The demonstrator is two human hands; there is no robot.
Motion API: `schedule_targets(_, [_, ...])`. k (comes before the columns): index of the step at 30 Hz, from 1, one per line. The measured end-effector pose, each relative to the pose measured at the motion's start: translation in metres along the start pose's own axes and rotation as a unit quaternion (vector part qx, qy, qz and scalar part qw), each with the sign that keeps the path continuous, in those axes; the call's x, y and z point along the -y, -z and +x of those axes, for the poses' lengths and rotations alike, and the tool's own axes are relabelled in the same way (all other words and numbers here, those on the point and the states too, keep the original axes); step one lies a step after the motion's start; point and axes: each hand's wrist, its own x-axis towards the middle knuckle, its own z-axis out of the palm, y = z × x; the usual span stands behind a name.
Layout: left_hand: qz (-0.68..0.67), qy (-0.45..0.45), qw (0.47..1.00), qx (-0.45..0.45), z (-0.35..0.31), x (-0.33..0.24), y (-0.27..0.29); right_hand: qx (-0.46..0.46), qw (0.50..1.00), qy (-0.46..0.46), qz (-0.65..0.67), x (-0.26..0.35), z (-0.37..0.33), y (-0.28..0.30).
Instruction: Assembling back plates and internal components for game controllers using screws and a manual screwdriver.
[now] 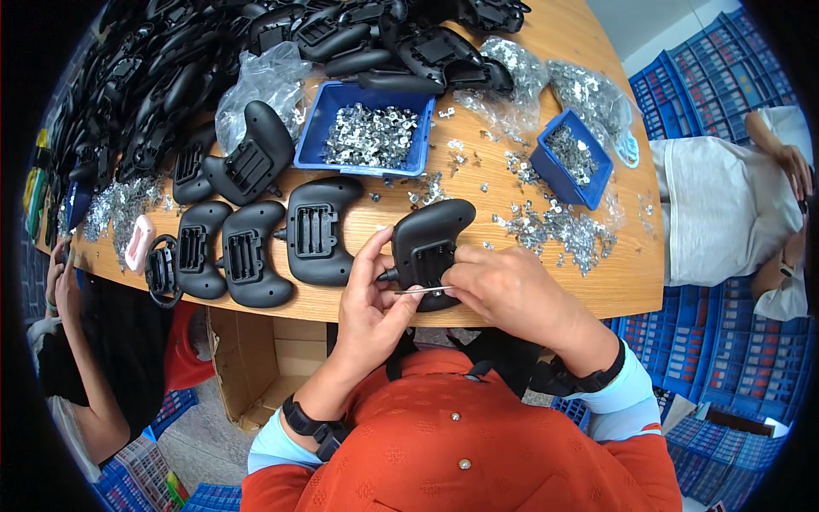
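Note:
A black game controller shell stands tilted at the table's near edge, its open battery compartment facing me. My left hand is closed around the shell's left side, with the thumb near its lower edge. My right hand is pinched at the compartment's right side. A thin metal strip or tool runs between the right fingertips and the left thumb, across the lower part of the compartment; its exact kind is unclear. Left of my hands lies another controller shell with its battery slots up.
More shells line the near left edge, and a big heap of them fills the back left. A blue bin and a smaller blue bin hold small metal contacts. Loose contacts lie right. People stand at both sides.

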Motion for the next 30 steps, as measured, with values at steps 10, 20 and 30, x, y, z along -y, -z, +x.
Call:
schedule_targets(10, [0.032,-0.027,0.999,0.012,0.002,0.003,0.001,-0.054,0.992,-0.02,0.111,-0.013,-0.002,-0.012])
schedule_targets(20, [0.037,0.006,0.999,-0.013,0.002,-0.004,-0.004,-0.101,0.986,-0.056,0.123,-0.009,-0.009,-0.027])
schedule_targets(30, [0.061,0.005,0.998,0.004,0.001,0.0,-0.003,-0.094,0.99,-0.058,0.09,-0.005,-0.009,-0.025])
